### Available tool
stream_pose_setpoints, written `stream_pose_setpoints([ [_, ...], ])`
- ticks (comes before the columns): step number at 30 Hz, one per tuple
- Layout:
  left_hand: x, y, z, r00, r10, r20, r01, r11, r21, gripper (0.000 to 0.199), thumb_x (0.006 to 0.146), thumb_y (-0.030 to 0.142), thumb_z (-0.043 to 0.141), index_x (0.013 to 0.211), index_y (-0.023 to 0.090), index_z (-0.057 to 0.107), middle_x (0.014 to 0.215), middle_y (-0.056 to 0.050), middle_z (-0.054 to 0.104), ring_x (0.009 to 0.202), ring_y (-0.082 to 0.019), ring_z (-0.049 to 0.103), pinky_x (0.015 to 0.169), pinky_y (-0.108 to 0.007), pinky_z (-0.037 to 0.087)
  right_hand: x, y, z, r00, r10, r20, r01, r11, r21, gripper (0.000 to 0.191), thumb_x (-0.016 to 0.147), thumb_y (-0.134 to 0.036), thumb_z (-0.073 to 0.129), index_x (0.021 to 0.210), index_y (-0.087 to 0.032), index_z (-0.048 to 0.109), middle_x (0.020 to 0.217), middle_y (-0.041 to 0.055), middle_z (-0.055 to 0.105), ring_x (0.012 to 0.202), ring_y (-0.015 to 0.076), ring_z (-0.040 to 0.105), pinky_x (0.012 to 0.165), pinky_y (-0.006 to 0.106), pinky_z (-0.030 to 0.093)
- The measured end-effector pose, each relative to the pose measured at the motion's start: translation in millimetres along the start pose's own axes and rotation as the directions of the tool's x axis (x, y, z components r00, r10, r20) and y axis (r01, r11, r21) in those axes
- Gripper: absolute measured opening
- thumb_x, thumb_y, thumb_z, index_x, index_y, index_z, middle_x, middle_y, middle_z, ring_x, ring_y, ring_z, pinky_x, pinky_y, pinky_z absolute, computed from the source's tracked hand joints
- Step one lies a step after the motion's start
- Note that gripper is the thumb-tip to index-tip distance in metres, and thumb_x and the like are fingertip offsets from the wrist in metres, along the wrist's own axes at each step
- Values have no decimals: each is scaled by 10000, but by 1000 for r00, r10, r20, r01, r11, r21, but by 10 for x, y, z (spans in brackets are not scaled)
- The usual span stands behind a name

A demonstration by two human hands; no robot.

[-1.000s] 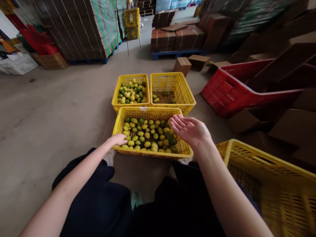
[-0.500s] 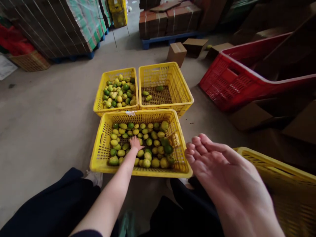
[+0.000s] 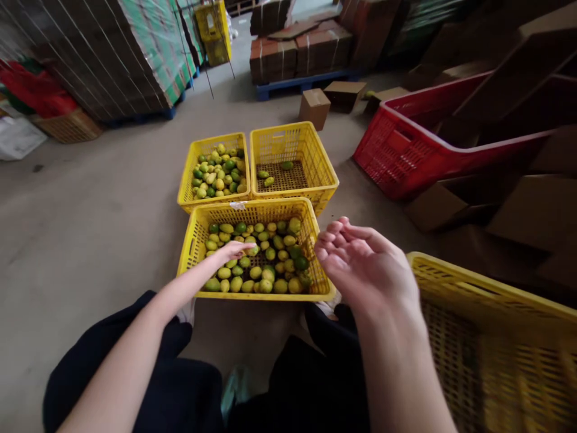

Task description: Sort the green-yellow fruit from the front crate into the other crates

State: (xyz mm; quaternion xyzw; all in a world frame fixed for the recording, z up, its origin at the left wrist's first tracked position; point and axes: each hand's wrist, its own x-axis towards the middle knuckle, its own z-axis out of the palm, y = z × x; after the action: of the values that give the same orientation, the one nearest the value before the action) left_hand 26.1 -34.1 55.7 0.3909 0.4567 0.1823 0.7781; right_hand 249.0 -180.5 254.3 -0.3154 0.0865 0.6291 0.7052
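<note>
Several green and yellow fruits (image 3: 265,285) lie in the front yellow crate (image 3: 265,296). Over the middle of this crate is my left hand (image 3: 235,249), its fingers extended above the fruits; a green-yellow fruit (image 3: 253,249) shows right at its fingertips, and whether it is gripped is unclear. To the right of the crate, my right hand (image 3: 360,252) is raised palm up with its fingers slightly curled and nothing in it. Behind, the left yellow crate (image 3: 184,180) is well filled with fruits, while the right yellow crate (image 3: 333,180) holds three.
A red crate (image 3: 387,150) with cardboard stands at the right. Another yellow crate (image 3: 491,288) is at the lower right. Cardboard boxes (image 3: 314,108) lie behind, near stacked cardboard on a blue pallet (image 3: 288,88). A wrapped stack (image 3: 151,54) stands at the back left.
My left hand has turned, its fingers now pointing right, and lifted a little from the fruits. My right hand has moved left and up in view. The camera view has shifted slightly.
</note>
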Motion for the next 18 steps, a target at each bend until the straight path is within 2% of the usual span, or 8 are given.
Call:
stream_pose_setpoints([
  [2,-399,272,31,1000,-11,15,12,1000,-28,141,829,197,563,859,98,659,806,-70,704,846,-180,670,810,-280,487,-17,59,74,1000,-9,30,8,1000,26,214,656,-57,527,831,-177,537,666,0,567,566,91,570,522,181,520],
  [4,-823,534,107,998,34,56,-29,995,-94,210,834,194,538,994,108,644,963,-92,709,906,-190,679,844,-298,515,-14,116,123,999,-8,34,7,1000,30,209,667,-52,495,833,-174,529,652,1,557,552,94,556,508,181,509],
  [6,-1248,741,197,988,123,98,-91,955,-283,308,837,226,524,1098,89,612,1084,-126,683,951,-220,677,850,-322,540,2,166,146,1000,0,8,-1,1000,23,213,674,-46,464,836,-170,523,635,2,550,533,95,540,495,182,500],
  [8,-1635,857,270,985,150,83,-102,902,-419,380,862,321,501,1142,78,588,1093,-155,675,941,-245,680,803,-345,569,18,203,146,1000,10,-21,-9,1000,13,225,672,-38,448,841,-168,520,626,2,548,516,94,528,486,181,493],
  [10,-1934,873,309,990,128,52,-81,845,-528,426,864,421,500,1123,95,587,1021,-151,688,870,-246,690,728,-359,591,27,221,126,999,15,-34,-16,1000,-10,234,665,-34,447,844,-168,519,625,4,554,513,95,528,481,182,491],
  [13,-2147,781,294,995,95,-17,-82,737,-671,361,862,452,500,984,127,598,861,-100,684,695,-180,675,618,-302,591,38,222,59,1000,1,-3,-1,997,-73,212,660,-49,466,826,-170,520,617,5,559,522,102,537,486,189,496],
  [15,-2145,707,237,995,53,-85,-98,679,-728,276,876,400,478,872,142,577,763,-64,658,598,-139,640,521,-241,559,66,221,-8,1000,-20,6,20,992,-121,198,649,-60,483,806,-172,521,607,3,557,517,100,534,489,186,494],
  [18,-2043,636,107,978,-34,-205,-139,625,-768,185,870,292,454,776,151,529,655,-27,606,540,-118,608,439,-189,500,182,249,-141,998,-39,-45,27,972,-231,184,634,-68,483,778,-177,521,591,-4,550,500,90,524,493,180,488],
])
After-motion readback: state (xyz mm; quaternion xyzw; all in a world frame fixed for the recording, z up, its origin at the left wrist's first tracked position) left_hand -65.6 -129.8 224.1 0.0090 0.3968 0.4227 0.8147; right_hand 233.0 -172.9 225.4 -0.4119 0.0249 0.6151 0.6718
